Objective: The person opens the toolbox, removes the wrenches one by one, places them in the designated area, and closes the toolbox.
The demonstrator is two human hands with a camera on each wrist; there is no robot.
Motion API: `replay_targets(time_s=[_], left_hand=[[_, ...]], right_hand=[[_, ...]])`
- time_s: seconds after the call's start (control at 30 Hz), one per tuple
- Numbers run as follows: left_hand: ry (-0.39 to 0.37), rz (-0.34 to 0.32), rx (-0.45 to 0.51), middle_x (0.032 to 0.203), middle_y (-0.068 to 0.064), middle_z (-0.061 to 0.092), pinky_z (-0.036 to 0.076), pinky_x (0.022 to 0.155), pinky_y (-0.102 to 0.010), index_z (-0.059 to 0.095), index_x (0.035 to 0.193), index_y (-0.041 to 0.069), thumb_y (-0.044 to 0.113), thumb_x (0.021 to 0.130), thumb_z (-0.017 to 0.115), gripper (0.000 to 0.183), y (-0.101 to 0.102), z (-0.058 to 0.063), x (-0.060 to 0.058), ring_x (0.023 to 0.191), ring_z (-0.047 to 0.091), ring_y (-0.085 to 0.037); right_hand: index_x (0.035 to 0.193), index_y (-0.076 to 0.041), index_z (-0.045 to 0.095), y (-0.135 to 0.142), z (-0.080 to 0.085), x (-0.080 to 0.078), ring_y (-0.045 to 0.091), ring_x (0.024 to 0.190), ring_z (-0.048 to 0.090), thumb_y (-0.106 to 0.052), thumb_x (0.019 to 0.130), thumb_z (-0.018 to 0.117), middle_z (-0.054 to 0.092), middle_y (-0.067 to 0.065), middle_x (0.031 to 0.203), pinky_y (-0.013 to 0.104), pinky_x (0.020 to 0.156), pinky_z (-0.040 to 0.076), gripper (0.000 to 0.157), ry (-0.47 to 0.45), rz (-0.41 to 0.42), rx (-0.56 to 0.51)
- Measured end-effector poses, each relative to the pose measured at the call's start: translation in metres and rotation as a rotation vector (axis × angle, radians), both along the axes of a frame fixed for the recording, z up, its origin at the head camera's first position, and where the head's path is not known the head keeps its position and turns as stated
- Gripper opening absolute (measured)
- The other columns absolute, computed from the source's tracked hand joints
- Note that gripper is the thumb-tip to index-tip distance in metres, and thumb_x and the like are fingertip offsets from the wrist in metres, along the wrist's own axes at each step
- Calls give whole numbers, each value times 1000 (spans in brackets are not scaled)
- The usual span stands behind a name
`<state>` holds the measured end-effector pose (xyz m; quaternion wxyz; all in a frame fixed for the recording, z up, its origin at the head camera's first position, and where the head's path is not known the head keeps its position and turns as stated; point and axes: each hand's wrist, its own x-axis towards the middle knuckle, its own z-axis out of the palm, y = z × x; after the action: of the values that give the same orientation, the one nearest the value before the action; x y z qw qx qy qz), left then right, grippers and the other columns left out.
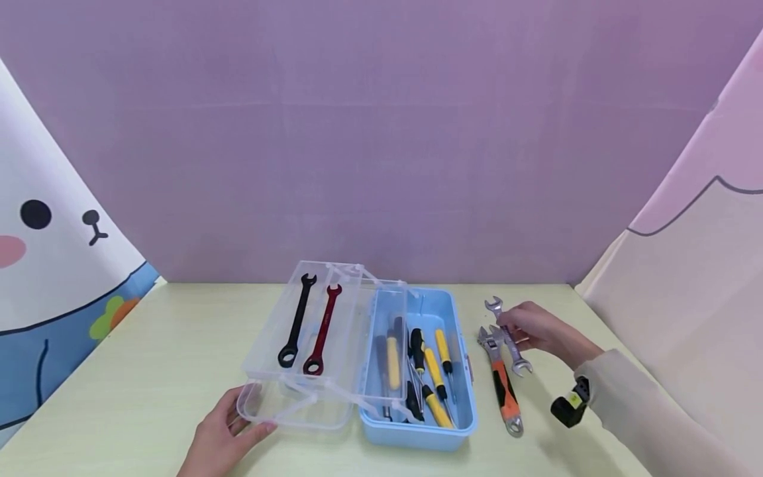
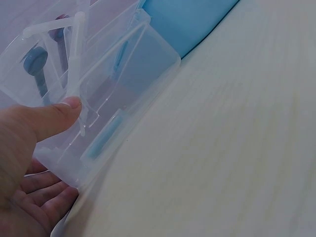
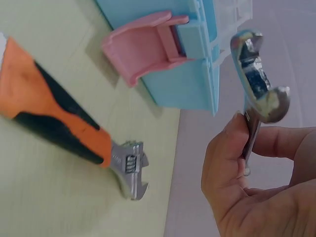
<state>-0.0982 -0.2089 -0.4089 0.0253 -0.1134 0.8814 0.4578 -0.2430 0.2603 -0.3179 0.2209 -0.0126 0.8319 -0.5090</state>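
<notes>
My right hand pinches a silver double open-ended wrench by its middle, to the right of the blue toolbox. In the right wrist view, one open jaw end of that wrench points toward the camera. Beside it lies an adjustable wrench with an orange and black handle. At the toolbox's left, my left hand holds the near left corner of the clear lid, thumb on top and fingers at its underside. A clear tray carries a black wrench and a red wrench.
Inside the toolbox lie several yellow and black screwdrivers, partly seen through clear plastic. A pink latch hangs from the box's side. The pale table ends at a purple backdrop, with printed cloth at both sides.
</notes>
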Motion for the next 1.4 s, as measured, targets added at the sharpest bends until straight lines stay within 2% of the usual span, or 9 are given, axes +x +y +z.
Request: replay_targets(time_s=[0.47,0.7,0.83,1.03,1.27,1.4], left_hand=[[-35,5,-34,141,-33,40,47,100,-47,35,138,-2,45,75,77,89,3,3,0,128,43,-48],[-29,2,-33,141,-33,40,46,100,-47,35,137,-2,44,75,77,88,2,2,0,128,44,-47],[-23,0,-31,140,-33,41,47,100,-46,35,137,-3,44,75,77,88,2,2,0,127,44,-47],[-15,2,-24,140,-34,41,48,99,-45,36,136,-3,43,75,79,87,2,3,1,126,46,-47],[-42,6,-19,143,-34,37,47,99,-46,35,138,-3,44,74,78,90,2,3,-1,127,44,-47],[-44,4,-20,142,-34,37,47,100,-47,35,138,-3,44,74,78,90,2,3,-1,127,44,-47]], right_hand=[[69,-11,54,27,-14,8,7,58,50,-12,92,48,51,-5,62,21,54,50,24,-30,-30,4],[71,-12,59,39,-23,11,6,55,51,-13,92,53,54,-6,60,19,52,49,21,-30,-38,7],[72,-11,61,45,-29,14,6,54,50,-14,90,57,55,-6,59,20,51,48,19,-23,-37,46],[73,-9,57,52,-38,16,7,53,46,-14,88,60,50,-5,57,20,50,45,16,-15,-87,109],[64,-14,52,58,-50,19,7,51,45,-12,85,61,47,-6,52,20,49,45,23,-17,-129,138],[64,-13,51,61,-55,21,8,52,45,-13,84,61,45,-5,53,22,50,45,23,-19,-158,171]])
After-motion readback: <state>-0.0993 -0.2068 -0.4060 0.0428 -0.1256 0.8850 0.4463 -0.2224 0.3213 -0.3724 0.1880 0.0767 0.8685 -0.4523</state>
